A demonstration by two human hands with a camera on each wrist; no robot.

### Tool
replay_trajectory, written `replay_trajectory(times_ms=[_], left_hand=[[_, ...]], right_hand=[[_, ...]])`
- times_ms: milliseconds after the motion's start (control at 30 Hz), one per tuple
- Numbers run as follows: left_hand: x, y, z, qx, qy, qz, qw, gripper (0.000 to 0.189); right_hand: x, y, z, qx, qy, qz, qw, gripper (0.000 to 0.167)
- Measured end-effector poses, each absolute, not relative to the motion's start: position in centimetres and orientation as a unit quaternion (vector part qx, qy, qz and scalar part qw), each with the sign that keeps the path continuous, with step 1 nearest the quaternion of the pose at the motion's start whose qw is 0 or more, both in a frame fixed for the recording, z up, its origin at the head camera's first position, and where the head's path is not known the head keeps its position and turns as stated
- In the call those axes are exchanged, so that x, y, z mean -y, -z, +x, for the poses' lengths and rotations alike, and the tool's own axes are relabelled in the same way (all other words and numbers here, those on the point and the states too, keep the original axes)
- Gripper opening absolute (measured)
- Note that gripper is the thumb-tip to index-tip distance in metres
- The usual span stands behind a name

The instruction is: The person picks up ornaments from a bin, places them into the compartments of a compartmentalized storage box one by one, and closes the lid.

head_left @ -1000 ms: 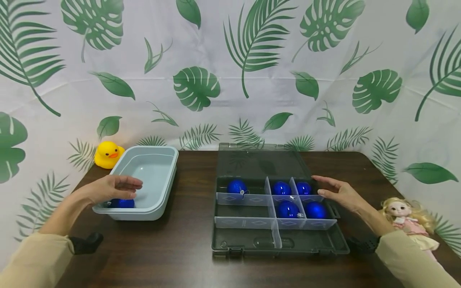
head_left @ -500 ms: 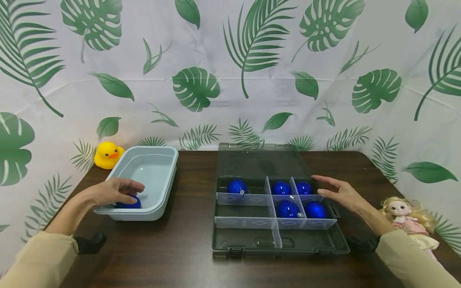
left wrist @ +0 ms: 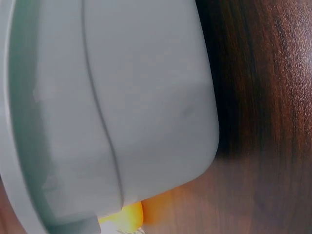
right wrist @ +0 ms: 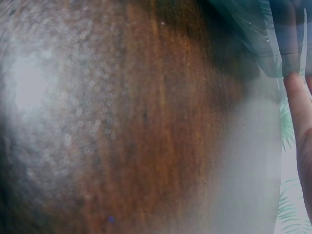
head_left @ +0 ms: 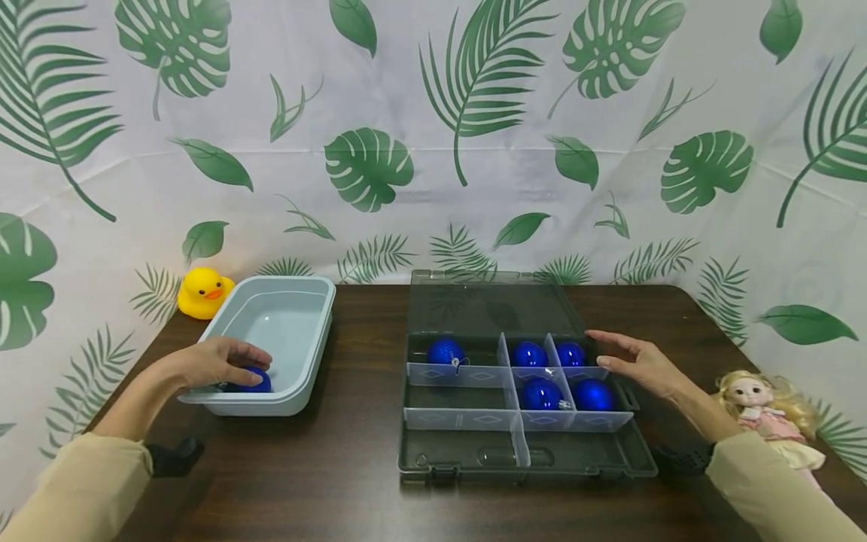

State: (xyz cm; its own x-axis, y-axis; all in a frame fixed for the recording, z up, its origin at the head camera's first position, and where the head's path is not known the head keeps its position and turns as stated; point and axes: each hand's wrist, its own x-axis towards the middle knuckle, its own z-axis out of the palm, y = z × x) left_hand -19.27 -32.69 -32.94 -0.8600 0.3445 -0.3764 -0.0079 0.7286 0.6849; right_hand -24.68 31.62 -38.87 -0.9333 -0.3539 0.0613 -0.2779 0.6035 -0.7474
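Note:
My left hand [head_left: 220, 361] reaches over the near left part of a pale blue plastic basin [head_left: 317, 346]. Below its thumb, inside the basin, lies a shiny blue Christmas ball [head_left: 257, 382], partly hidden by the hand. The fingers stretch out above the ball, apart from the thumb. My right hand [head_left: 640, 365] has thumb and fingers extended at the right edge of a smoky divided storage box [head_left: 460, 448]. In that box sit several blue balls: a textured ball [head_left: 445, 351] at back left, and others such as a glossy ball [head_left: 542, 394] in the small right compartments.
A yellow rubber duck [head_left: 203, 292] stands behind the basin. The box's see-through lid [head_left: 488, 301] lies folded back toward the leaf-print cloth [head_left: 433, 203]. A blonde doll [head_left: 768, 414] lies at the right, near my sleeve. Everything rests on a dark wooden table [head_left: 305, 482].
The left hand has lowered and shifted slightly right in the basin. The blue ball beneath it has moved right. My right hand and the box look unchanged.

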Motion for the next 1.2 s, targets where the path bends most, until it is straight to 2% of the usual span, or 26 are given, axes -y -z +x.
replay_trajectory(times_ms=[200, 400, 733, 967, 1200], left_hand=[[32.3, 32.1, -19.4, -0.902, -0.360, 0.060, 0.230, 0.057], [31.0, 30.0, -19.3, -0.902, -0.387, 0.080, 0.176, 0.057], [23.1, 28.1, -19.7, -0.881, -0.431, 0.157, 0.121, 0.048], [15.9, 29.6, -21.1, -0.827, -0.505, 0.214, 0.121, 0.041], [11.6, 32.5, -21.9, -0.781, -0.525, 0.303, 0.149, 0.038]], right_hand=[[-31.7, 39.0, -24.8, -0.896, 0.405, -0.179, 0.044, 0.051], [-31.8, 38.9, -25.0, -0.896, 0.404, -0.180, 0.044, 0.051], [-31.8, 39.0, -24.8, -0.896, 0.405, -0.176, 0.045, 0.051], [-31.8, 39.1, -24.8, -0.898, 0.400, -0.178, 0.043, 0.051], [-31.7, 39.0, -24.8, -0.897, 0.404, -0.173, 0.042, 0.051]])
